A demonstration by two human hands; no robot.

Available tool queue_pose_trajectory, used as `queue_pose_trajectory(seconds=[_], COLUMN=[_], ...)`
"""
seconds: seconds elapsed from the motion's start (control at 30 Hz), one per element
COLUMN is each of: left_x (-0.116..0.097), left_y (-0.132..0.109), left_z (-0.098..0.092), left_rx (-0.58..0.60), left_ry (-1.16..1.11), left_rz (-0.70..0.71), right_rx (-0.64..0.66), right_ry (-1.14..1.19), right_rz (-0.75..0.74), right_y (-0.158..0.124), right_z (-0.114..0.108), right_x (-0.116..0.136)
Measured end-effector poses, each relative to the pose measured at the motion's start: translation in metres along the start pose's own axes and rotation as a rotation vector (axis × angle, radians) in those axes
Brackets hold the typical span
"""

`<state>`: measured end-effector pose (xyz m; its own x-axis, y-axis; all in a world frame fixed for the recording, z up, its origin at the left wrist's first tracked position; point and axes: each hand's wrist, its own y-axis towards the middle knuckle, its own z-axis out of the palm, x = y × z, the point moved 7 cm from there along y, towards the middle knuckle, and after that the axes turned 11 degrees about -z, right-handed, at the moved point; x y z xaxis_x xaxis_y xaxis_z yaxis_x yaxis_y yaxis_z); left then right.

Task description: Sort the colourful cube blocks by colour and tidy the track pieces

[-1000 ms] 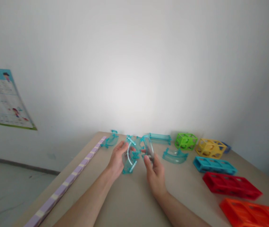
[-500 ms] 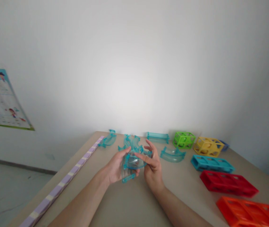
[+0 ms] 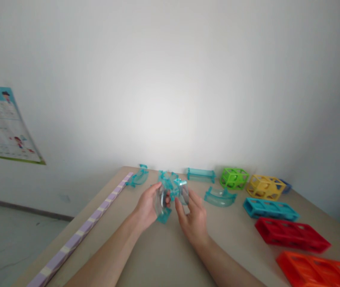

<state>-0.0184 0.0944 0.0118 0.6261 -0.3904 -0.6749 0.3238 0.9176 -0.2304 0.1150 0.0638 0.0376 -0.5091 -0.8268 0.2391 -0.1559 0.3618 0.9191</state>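
Observation:
Just above the table, my left hand (image 3: 147, 207) grips a clear curved track piece (image 3: 160, 202) with teal ends, its fingers wrapped round the far side. Close beside it, my right hand (image 3: 194, 218) pinches a second clear track piece (image 3: 183, 193), whose teal connector end faces the left one. The two pieces nearly meet; whether they touch I cannot tell. Behind the hands lie more teal track pieces (image 3: 164, 175), partly hidden. A curved teal track piece (image 3: 220, 197) rests right of my right hand.
On the table (image 3: 155, 255), a straight teal track (image 3: 201, 174) lies at the back. Along the right stand green (image 3: 234, 178), yellow (image 3: 265, 187), turquoise (image 3: 271, 209), red (image 3: 292, 234) and orange (image 3: 319, 269) frame blocks. Another curved piece (image 3: 140, 176) lies back left, near a purple-and-white edge strip (image 3: 83, 227).
The two clear pieces, overlapping before, are now drawn apart and turned. My right hand's fingers, spread over them earlier, have closed on the right piece.

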Motion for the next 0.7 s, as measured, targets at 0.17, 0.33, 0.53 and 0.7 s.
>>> queue_pose_trajectory(seconds=[0.17,0.33,0.53,0.7], left_x=[-0.014,-0.014,-0.013,-0.013], left_y=[-0.009,-0.013,-0.014,-0.014], left_z=[0.01,0.017,0.018,0.02], left_rx=[0.082,0.135,0.086,0.087], left_ry=[0.004,0.104,0.104,0.146], left_rz=[0.182,0.259,0.258,0.251], right_rx=[0.047,0.161,0.234,0.226], right_ry=[0.001,0.132,0.245,0.331], right_rz=[0.161,0.129,0.09,0.098], right_y=[-0.004,-0.003,-0.002,-0.004], right_z=[0.006,0.014,0.016,0.016], right_x=[-0.013,-0.005,0.004,0.001])
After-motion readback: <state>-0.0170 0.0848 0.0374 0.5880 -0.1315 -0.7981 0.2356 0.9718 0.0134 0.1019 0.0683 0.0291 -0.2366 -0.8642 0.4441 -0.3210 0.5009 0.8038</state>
